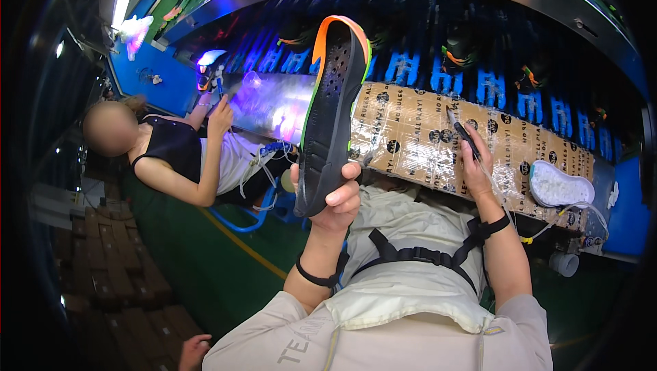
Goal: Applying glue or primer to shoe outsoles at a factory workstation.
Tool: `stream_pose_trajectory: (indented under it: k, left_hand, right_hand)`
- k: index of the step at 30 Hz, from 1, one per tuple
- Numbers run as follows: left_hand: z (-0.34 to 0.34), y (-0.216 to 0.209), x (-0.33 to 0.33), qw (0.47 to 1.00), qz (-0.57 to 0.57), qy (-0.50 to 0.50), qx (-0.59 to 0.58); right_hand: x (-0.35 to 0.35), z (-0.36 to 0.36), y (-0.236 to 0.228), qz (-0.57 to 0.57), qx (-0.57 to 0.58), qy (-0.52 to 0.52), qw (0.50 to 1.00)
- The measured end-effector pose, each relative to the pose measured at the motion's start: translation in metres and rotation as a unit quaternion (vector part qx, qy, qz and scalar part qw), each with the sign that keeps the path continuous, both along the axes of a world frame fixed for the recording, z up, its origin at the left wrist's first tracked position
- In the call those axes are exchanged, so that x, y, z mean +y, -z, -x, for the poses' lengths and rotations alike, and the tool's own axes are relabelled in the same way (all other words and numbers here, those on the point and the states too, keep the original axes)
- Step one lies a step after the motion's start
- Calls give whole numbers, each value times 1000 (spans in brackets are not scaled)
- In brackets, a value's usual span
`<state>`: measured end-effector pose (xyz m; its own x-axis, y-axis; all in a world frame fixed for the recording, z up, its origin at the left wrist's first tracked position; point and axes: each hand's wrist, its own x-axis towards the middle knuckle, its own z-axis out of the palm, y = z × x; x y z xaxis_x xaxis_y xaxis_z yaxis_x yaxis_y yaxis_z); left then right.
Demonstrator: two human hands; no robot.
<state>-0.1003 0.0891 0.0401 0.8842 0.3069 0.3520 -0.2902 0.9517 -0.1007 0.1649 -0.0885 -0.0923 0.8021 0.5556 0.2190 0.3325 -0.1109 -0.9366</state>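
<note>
left hand [335,196] clasps black shoe sole [330,114] upright, fingers wrapped round its heel | right hand [473,162] closed on thin dark brush [462,131] over printed paper-covered bench [417,138]

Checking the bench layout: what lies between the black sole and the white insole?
In the head view, the right hand holding a pen over brown printed paper lies between sole and white insole.

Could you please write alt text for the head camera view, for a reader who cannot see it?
The person's left hand holds up a black shoe sole with orange and green edging, while the right hand holds a thin pen-like tool over a printed cardboard-brown work surface. A white insole lies to the right; a co-worker sits at left.
</note>
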Motion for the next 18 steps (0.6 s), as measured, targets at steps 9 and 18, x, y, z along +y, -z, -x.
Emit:
stream_pose_trajectory:
  k: [9,18]
  left_hand:
    - [-3,-10,-4,999,21,-3,28]
    - [-4,-11,-4,998,31,-11,54]
  right_hand:
    - [0,2,-3,-4,5,0,1000]
    - [-2,2,-6,4,-1,-9,1000]
